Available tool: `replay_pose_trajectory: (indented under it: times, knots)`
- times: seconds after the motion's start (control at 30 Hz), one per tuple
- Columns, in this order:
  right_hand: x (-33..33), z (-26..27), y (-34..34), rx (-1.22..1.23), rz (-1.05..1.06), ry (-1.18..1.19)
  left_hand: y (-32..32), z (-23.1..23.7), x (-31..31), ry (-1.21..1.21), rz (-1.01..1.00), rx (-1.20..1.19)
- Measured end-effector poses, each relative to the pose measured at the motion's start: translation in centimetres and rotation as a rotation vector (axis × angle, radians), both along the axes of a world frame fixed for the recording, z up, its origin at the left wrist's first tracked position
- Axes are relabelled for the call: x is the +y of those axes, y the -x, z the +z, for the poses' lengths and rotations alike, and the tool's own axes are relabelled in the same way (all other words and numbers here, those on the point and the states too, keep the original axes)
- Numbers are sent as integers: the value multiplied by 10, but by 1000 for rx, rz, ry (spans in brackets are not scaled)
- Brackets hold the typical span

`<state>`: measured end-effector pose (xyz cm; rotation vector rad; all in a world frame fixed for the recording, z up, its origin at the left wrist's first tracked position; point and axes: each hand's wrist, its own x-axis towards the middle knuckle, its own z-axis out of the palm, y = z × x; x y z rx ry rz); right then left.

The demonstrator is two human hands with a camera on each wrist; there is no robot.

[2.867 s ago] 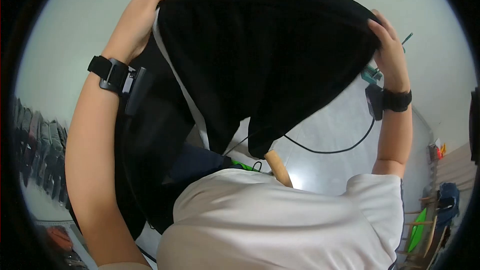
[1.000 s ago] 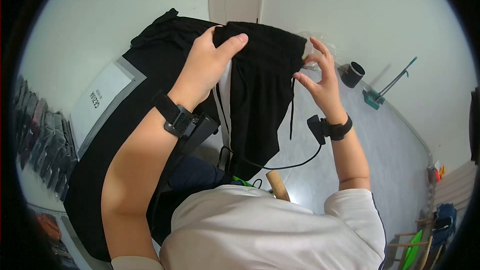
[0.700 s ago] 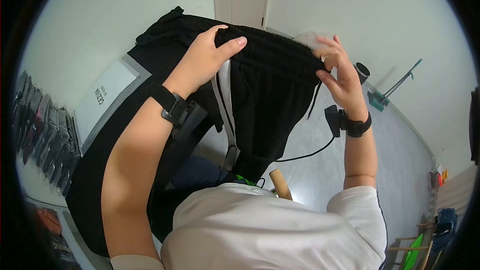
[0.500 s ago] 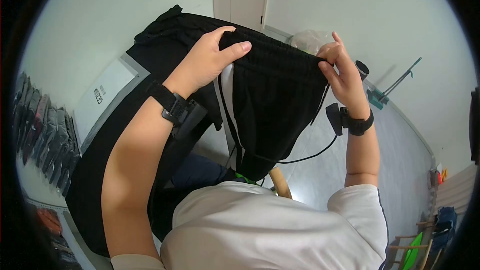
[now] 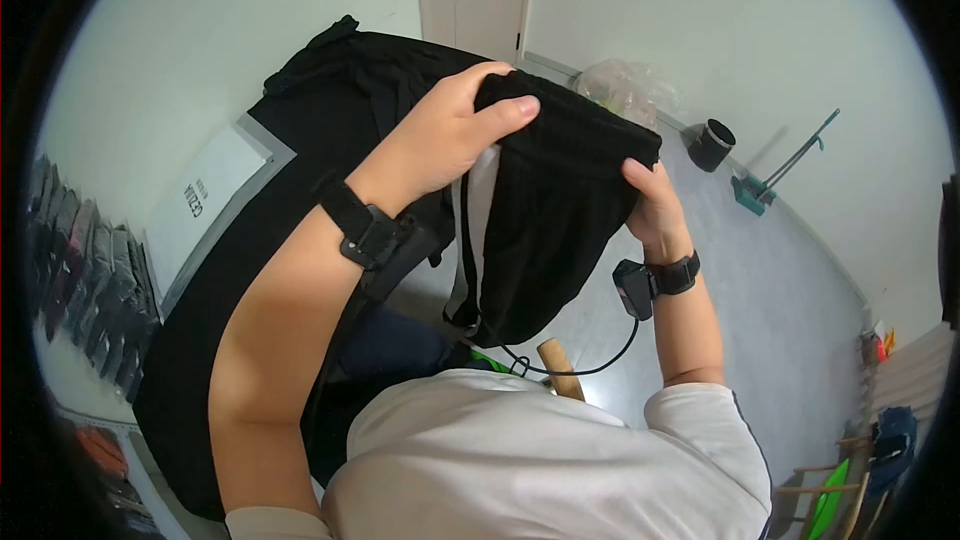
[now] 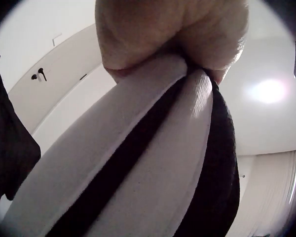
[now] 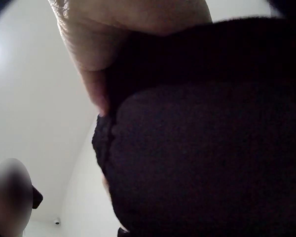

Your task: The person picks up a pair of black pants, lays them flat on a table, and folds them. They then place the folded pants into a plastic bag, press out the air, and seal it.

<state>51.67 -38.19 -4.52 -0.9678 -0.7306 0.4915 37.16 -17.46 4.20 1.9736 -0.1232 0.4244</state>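
Observation:
Black trousers with a white side stripe hang between both hands, held up by the gathered waistband. My left hand grips one end of the waistband, thumb on the near face. At the other end my right hand holds the waistband, its thumb in front and the other fingers hidden behind the cloth. In the left wrist view, two white bands with black between them run down from the left hand. Dark cloth fills much of the right wrist view below the right hand.
A black-covered surface lies at the left, with crumpled black clothing and a white printed packet on it. Bagged garments stand at far left. Beyond are a clear plastic bag, a black bin and a green dustpan.
The trousers were first raised and spread wide, then lowered. The right hand let go of the waistband and took hold again; since then it has moved left and down, bringing the waistband ends closer together.

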Motion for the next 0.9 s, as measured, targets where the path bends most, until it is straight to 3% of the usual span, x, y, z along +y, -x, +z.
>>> replay_pose_trajectory:
  times: [0.07,0.17,0.2,0.27,0.33,0.4,0.43,0.47,0.57,0.6,0.67,0.8,0.87,0.9]
  knots:
    - [5,15,7,23,-1,-3,1,0,4,31,-4,-115]
    - [21,35,17,-92,-87,65,4,10,36,-92,178,114]
    - [26,39,23,-65,-103,48,-3,1,58,-176,54,-80]
    - [37,43,33,-231,-136,146,7,17,53,-383,78,-228]
    - [54,32,36,-313,-165,163,14,29,25,-498,57,-200]
    - [65,26,42,-516,-237,179,10,27,9,-845,-15,-121]
    - [66,26,46,-493,-214,193,4,24,6,-896,-10,-51]
    - [67,26,49,-472,-194,206,2,23,3,-899,-21,-38]
    - [67,22,44,-455,-92,258,-13,21,7,-838,0,316]
    - [65,20,40,-444,-105,261,-14,17,7,-841,-17,318]
    - [58,15,28,-667,-138,408,-13,8,4,-1173,70,90]
    - [9,-5,-13,-683,87,266,-32,5,8,-1076,-45,160]
    - [-28,-26,-31,-547,60,331,-29,-4,8,-859,43,0]
    - [-46,-44,-40,-491,53,395,-27,-4,4,-919,75,-81]
